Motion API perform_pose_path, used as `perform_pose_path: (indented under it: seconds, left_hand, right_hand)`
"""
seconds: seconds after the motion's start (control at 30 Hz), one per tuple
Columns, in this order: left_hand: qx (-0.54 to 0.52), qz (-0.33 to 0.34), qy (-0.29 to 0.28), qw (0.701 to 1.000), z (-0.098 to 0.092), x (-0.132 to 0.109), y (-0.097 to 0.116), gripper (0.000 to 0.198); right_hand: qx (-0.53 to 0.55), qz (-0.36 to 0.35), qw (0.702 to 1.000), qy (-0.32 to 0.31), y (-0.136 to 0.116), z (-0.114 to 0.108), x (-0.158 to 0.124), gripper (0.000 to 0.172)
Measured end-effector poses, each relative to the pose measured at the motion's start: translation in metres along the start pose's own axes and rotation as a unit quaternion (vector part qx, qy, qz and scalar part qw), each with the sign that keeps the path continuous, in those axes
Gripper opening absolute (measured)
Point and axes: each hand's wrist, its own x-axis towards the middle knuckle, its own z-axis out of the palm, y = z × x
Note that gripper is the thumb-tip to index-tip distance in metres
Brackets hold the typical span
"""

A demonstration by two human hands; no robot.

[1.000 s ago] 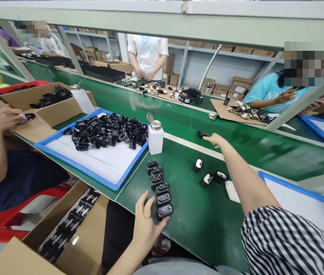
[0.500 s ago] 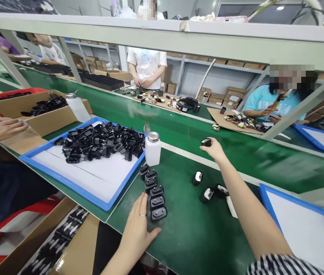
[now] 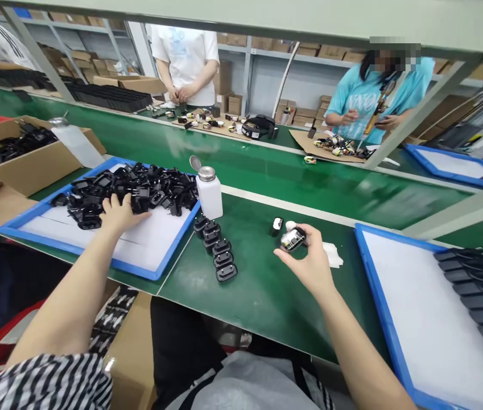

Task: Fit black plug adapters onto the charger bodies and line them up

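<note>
My left hand (image 3: 118, 218) is over the blue-rimmed tray (image 3: 149, 259), fingers spread at the near edge of a pile of black plug housings (image 3: 139, 191). My right hand (image 3: 312, 262) grips a black plug housing (image 3: 293, 240) between thumb and fingers, its open end and pale inner parts facing me. Whether a second piece sits behind it, I cannot tell. Just left of it stands another black housing (image 3: 277, 226) with a white top. Between my hands, a slanting row of black two-pin plug housings (image 3: 225, 259) lies pins up on the green bench.
A white pump bottle (image 3: 210, 196) with its lid raised stands behind the row. White paper (image 3: 333, 254) lies beyond my right hand. At right, a second blue-rimmed tray (image 3: 378, 296) holds black plugs with cables. A cardboard box (image 3: 32, 165) and co-workers are across and to the left.
My left hand has moved from beside the plug row to the pile in the tray. My right hand has come back nearer with a plug housing. The view has tilted down.
</note>
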Motion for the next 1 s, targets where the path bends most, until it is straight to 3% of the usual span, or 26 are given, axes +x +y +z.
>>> perform_pose_path:
  seconds: [0.2, 0.3, 0.37, 0.43, 0.5, 0.57, 0.6, 0.67, 0.7, 0.77, 0.83, 0.9, 1.0]
  left_hand:
    - [-0.011, -0.016, 0.051, 0.998, 0.003, -0.004, -0.005, 0.044]
    - [-0.128, -0.030, 0.111, 0.985, 0.002, -0.009, -0.009, 0.043]
    - [-0.290, -0.023, 0.136, 0.947, -0.001, -0.022, -0.005, 0.044]
    - [-0.501, 0.001, 0.090, 0.861, -0.007, -0.044, 0.005, 0.045]
    - [-0.685, 0.029, -0.021, 0.728, -0.013, -0.072, 0.022, 0.045]
    - [-0.787, 0.052, -0.142, 0.598, -0.021, -0.104, 0.042, 0.046]
    - [-0.811, 0.063, -0.197, 0.547, -0.024, -0.119, 0.054, 0.046]
    - [-0.830, 0.088, -0.280, 0.474, -0.028, -0.146, 0.075, 0.047]
    - [-0.831, 0.102, -0.306, 0.453, -0.028, -0.158, 0.086, 0.047]
    - [-0.829, 0.134, -0.324, 0.436, -0.025, -0.178, 0.104, 0.046]
    - [-0.823, 0.176, -0.305, 0.445, -0.019, -0.193, 0.120, 0.044]
    - [-0.809, 0.234, -0.258, 0.474, -0.011, -0.204, 0.132, 0.043]
    - [-0.745, 0.339, -0.166, 0.550, -0.002, -0.216, 0.144, 0.043]
  right_hand:
    - [-0.061, 0.104, 0.992, -0.038, 0.005, 0.011, -0.043, 0.053]
    - [-0.081, 0.146, 0.983, -0.080, 0.025, 0.025, -0.063, 0.057]
    - [-0.090, 0.139, 0.980, -0.113, 0.037, 0.033, -0.072, 0.059]
    - [-0.084, 0.122, 0.980, -0.134, 0.044, 0.033, -0.077, 0.064]
    - [-0.065, 0.111, 0.981, -0.143, 0.041, 0.025, -0.075, 0.072]
    - [-0.042, 0.106, 0.985, -0.128, 0.030, 0.012, -0.069, 0.073]
    - [-0.027, 0.104, 0.988, -0.114, 0.021, 0.005, -0.065, 0.068]
    - [0.026, 0.104, 0.990, -0.087, 0.004, -0.008, -0.057, 0.051]
    - [0.065, 0.107, 0.989, -0.083, -0.005, -0.012, -0.054, 0.042]
    - [0.155, 0.120, 0.975, -0.102, -0.019, -0.017, -0.050, 0.029]
    - [0.243, 0.143, 0.948, -0.150, -0.027, -0.015, -0.049, 0.027]
    - [0.327, 0.180, 0.902, -0.216, -0.029, -0.011, -0.051, 0.030]
    - [0.459, 0.248, 0.803, -0.288, -0.026, -0.002, -0.055, 0.037]
